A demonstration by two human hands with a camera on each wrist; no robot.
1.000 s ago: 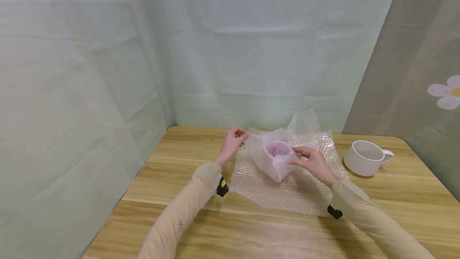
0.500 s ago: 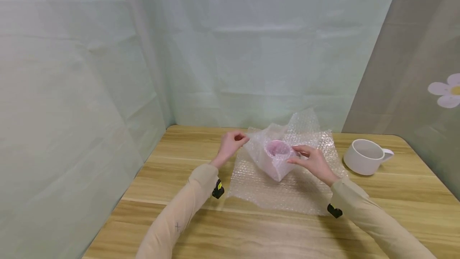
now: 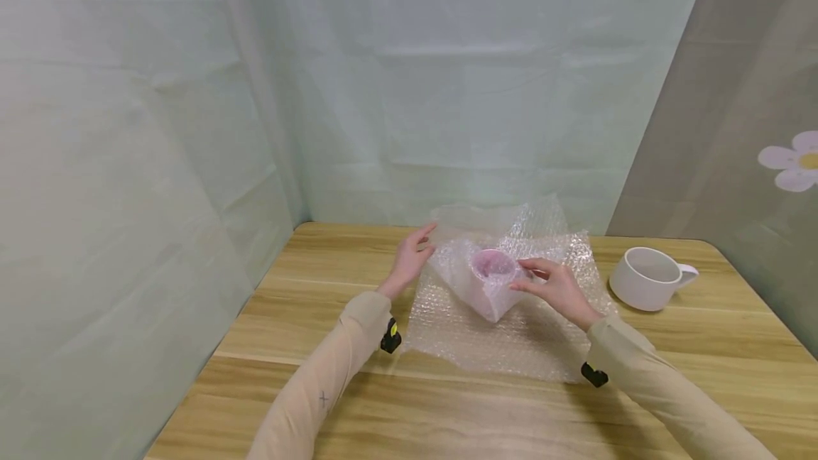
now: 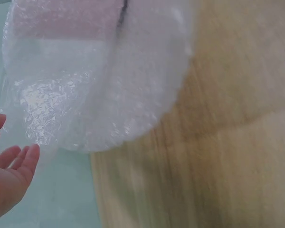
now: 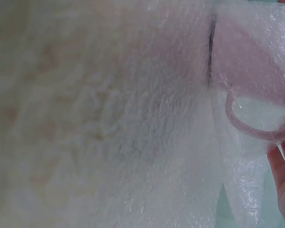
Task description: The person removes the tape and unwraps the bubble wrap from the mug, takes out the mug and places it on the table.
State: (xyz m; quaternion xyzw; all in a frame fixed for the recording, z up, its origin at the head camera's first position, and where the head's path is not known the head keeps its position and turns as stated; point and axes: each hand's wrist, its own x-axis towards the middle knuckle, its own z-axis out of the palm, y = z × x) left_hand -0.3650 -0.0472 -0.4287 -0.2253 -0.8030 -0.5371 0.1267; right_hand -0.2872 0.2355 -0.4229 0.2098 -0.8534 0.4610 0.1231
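A pink mug (image 3: 491,261) stands partly wrapped in a sheet of bubble wrap (image 3: 473,357) on the wooden table. Its pink handle (image 5: 249,131) shows through the plastic in the right wrist view. My right hand (image 3: 557,288) pinches the folded wrap at the mug's right side, thumb in front and fingers at the rim. Left of the mug, my left hand (image 3: 409,258) has its fingers spread beside a loose flap (image 3: 469,218) of the wrap. In the left wrist view that hand (image 4: 14,175) holds nothing, its fingertips close to the plastic.
A white mug (image 3: 641,293) stands on the table (image 3: 300,297) to the right, its handle pointing right. Behind the table hangs a pale green cloth (image 3: 460,91), and a grey-brown panel (image 3: 722,112) with a flower print is at the right.
My left hand pinched the wrap's left corner and has let it go; its fingers have spread. The released flap has moved back behind the mug. My right hand has stayed in place.
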